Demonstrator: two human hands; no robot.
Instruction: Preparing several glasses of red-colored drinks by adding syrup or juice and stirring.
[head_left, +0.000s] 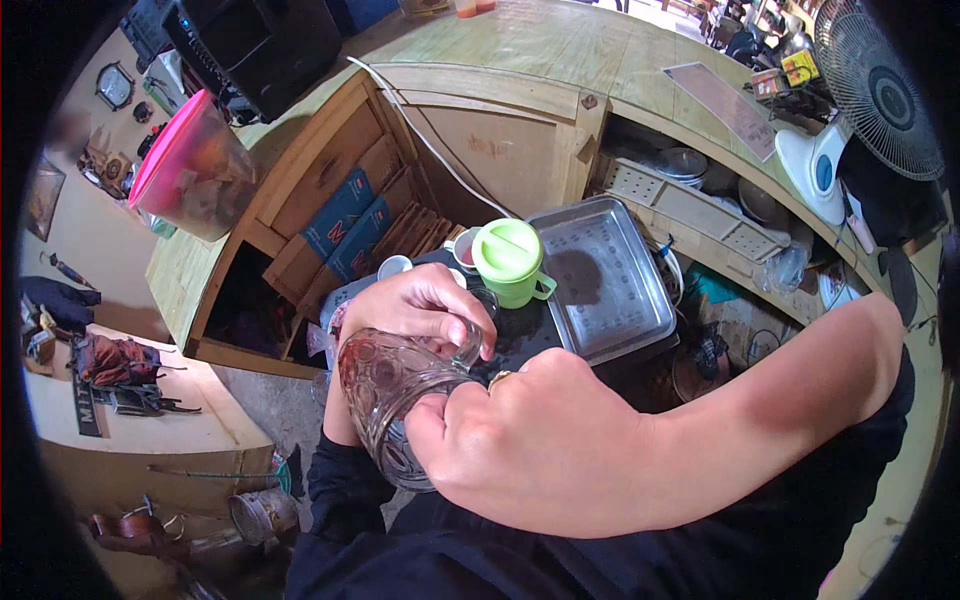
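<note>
A clear patterned glass mug (pixel 375 385) lies tilted in front of my body, its mouth toward my right hand. My left hand (pixel 425 300) is closed around its handle side, the fingers curled at the far edge. My right hand (pixel 540 430), wearing a ring, is closed at the mouth, with a finger or thumb reaching inside the rim. The tips of the right fingers are hidden in and behind the glass. Just beyond my hands stands a light green lidded cup (pixel 510 262) with a handle.
Right of the green cup sits a rectangular metal tray (pixel 612 280). White cups (pixel 394 267) stand behind my left hand. A wooden counter (pixel 520 45) curves around, bearing a pink-lidded tub (pixel 195 165) and a fan (pixel 885 95). A shelf (pixel 690 205) beneath holds dishes.
</note>
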